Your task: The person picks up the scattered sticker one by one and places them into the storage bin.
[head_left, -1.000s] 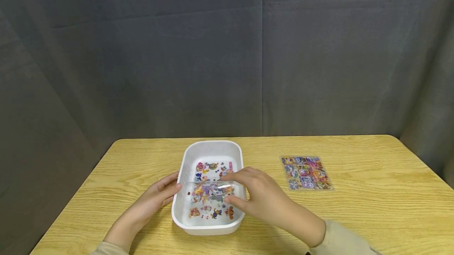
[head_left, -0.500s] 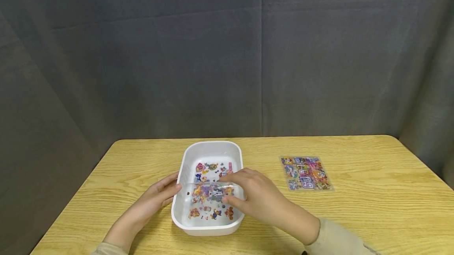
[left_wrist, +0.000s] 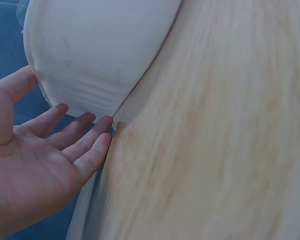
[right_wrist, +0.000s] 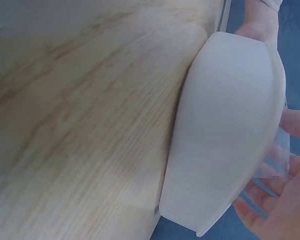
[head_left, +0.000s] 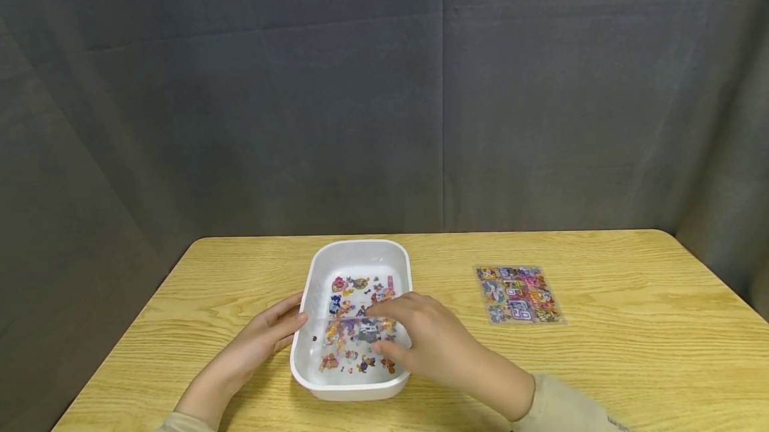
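Observation:
A white plastic tub sits on the table, with colourful cartoon stickers spread over its inside floor. My left hand rests against the tub's left side, thumb at the rim; in the left wrist view its fingers lie loosely extended along the wall. My right hand reaches over the right rim and holds a clear plastic sheet between thumb and fingers. The sheet crosses the tub low down, and colourful figures show on or through it. In the right wrist view, clear plastic shows between the fingers beyond the rim.
A flat, see-through sticker sheet with bright letters and figures lies on the wooden table, right of the tub. A dark grey curtain hangs behind the table's far edge.
My right hand has shifted slightly left with the clear sheet, whose raised, shiny fold has sunk lower and flatter into the tub. My left hand has stayed in place.

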Motion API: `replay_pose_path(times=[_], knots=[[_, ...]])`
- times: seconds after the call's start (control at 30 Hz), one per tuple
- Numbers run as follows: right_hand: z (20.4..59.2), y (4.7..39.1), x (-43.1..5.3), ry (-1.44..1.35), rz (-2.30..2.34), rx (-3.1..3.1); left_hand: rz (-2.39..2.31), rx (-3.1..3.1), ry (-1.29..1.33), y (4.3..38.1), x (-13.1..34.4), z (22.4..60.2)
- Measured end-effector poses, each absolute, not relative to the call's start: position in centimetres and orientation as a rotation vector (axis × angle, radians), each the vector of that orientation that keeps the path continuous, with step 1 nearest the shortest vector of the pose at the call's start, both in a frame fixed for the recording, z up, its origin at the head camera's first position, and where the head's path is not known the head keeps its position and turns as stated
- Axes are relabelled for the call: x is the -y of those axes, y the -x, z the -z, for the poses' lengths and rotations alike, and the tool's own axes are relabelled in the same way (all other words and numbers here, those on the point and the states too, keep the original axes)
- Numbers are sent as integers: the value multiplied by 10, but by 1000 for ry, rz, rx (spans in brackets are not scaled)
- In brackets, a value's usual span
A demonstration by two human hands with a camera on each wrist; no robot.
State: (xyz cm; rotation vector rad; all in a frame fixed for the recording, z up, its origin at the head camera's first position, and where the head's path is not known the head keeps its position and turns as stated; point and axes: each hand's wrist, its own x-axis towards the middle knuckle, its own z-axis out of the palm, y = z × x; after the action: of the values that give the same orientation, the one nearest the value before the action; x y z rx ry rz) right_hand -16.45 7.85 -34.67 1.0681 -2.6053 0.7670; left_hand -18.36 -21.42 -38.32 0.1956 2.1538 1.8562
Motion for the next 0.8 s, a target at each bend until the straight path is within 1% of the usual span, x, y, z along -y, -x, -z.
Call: replay_pose_path(times=[0.8], knots=[[346, 162, -79, -1034, -781, 2638, -1865, -2144, -205, 183, 215, 383]])
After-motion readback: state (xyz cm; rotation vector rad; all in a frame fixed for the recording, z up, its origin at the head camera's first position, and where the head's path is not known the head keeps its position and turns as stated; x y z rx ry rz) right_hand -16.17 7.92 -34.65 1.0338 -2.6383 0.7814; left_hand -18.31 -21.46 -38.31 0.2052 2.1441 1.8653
